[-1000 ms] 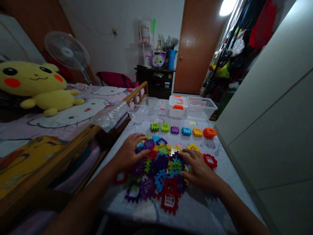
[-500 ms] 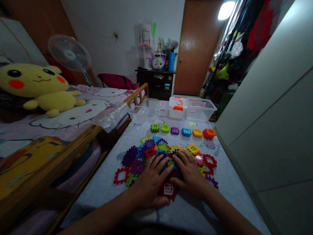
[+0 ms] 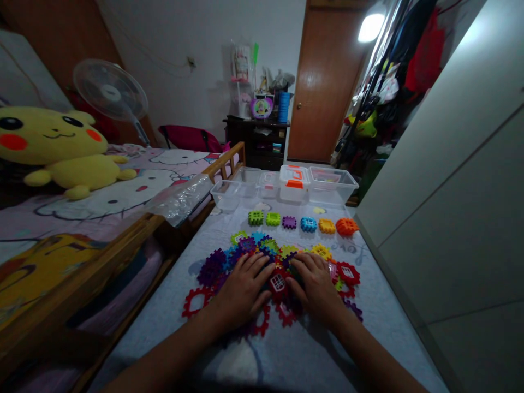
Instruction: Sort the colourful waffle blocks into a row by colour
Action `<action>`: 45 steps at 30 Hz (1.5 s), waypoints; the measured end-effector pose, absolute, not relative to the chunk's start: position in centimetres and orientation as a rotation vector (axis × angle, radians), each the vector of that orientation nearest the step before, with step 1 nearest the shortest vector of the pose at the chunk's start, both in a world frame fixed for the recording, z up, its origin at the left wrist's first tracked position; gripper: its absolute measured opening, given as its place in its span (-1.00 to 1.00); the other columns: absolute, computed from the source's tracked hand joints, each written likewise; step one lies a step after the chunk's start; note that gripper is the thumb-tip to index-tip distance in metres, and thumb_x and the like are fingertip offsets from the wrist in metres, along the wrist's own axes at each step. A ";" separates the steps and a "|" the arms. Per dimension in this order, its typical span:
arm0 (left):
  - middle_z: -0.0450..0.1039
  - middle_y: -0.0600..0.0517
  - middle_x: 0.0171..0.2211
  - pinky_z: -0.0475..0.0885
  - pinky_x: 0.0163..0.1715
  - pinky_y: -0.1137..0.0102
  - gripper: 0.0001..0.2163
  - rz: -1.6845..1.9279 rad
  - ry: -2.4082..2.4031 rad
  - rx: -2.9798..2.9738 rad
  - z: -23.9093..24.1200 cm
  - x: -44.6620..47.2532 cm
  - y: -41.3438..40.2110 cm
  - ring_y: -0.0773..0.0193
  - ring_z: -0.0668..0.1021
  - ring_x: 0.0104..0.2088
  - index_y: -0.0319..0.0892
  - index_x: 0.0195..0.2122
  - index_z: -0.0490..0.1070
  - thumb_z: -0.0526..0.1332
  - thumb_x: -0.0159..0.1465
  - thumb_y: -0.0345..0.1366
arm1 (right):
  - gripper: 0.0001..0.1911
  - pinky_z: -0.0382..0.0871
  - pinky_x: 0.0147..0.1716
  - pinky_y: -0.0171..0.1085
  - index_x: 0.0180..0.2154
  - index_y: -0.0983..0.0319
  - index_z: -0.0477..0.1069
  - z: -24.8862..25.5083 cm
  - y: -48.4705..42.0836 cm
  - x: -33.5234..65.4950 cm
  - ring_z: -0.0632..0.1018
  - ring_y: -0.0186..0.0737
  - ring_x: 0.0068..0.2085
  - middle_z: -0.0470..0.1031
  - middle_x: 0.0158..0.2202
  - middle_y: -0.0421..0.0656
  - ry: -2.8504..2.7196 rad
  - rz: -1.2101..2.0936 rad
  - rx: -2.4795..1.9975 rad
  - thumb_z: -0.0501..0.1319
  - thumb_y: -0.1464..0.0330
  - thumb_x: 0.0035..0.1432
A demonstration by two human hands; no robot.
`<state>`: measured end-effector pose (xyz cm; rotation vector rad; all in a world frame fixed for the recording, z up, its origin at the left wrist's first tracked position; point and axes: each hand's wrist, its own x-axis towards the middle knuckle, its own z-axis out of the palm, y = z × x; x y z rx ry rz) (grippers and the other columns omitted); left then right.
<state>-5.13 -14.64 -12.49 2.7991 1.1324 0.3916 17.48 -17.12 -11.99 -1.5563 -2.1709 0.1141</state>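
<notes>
A heap of coloured interlocking plastic tiles (image 3: 221,264) lies spread on the grey table (image 3: 286,355). My left hand (image 3: 241,288) rests flat on the heap's middle, fingers apart. Beside it, my right hand (image 3: 314,285) also lies flat on the tiles with fingers spread. A red tile with a white window (image 3: 278,282) shows between the two hands. Farther back stands a row of single tiles: green (image 3: 256,218), lime (image 3: 273,219), purple (image 3: 289,222), blue (image 3: 308,224), yellow (image 3: 326,226) and orange (image 3: 346,226).
Several clear plastic boxes (image 3: 333,185), one with an orange latch (image 3: 295,182), line the table's far edge. A bed with a yellow plush toy (image 3: 61,147) and a wooden rail (image 3: 123,245) runs along the left. A pale cabinet (image 3: 450,180) stands at the right. A fan (image 3: 109,94) stands behind.
Both hands drew together from the heap's sides to its middle, spreading tiles outward, then slid slightly forward over them.
</notes>
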 end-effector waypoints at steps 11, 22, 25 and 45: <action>0.03 -0.11 0.38 0.05 0.30 -0.10 -0.33 0.380 1.119 2.768 -12.6 -5.9 -15.5 -0.09 0.05 0.37 -0.05 0.34 0.07 0.27 0.23 -0.19 | -0.41 -0.07 0.28 0.13 0.23 0.12 0.24 -13.2 -17.5 15.9 0.21 0.10 0.26 0.26 0.27 -0.04 -2.437 0.128 -1.449 0.23 0.23 0.18; 0.08 -0.05 0.37 0.06 0.28 -0.10 -0.35 0.321 1.148 2.849 -14.4 -7.9 -16.8 -0.08 0.08 0.36 0.02 0.33 0.10 0.25 0.21 -0.24 | -0.58 0.26 0.07 0.04 0.15 0.20 0.29 -12.8 -15.8 15.7 0.41 0.07 0.07 0.44 0.09 0.03 -2.266 -0.030 -1.722 0.11 0.40 0.26; 0.14 -0.06 0.34 -0.01 0.29 -0.09 -0.40 0.417 1.187 2.887 -14.7 -7.8 -16.1 -0.08 0.12 0.34 -0.02 0.30 0.16 0.22 0.22 -0.28 | -0.58 0.26 0.07 0.05 0.17 0.22 0.26 -12.7 -15.5 14.2 0.39 0.09 0.09 0.41 0.12 0.06 -2.256 -0.032 -1.763 0.07 0.32 0.31; 0.33 -0.20 0.19 0.22 0.22 0.03 -0.46 0.756 1.519 2.418 -13.0 -12.9 -8.8 -0.08 0.36 0.20 -0.20 0.10 0.39 0.07 0.28 0.11 | -0.50 0.37 -0.02 0.00 0.01 0.18 0.38 -11.2 -21.0 24.6 0.44 0.03 -0.01 0.41 -0.01 0.00 -2.283 0.382 -1.745 0.36 0.26 0.00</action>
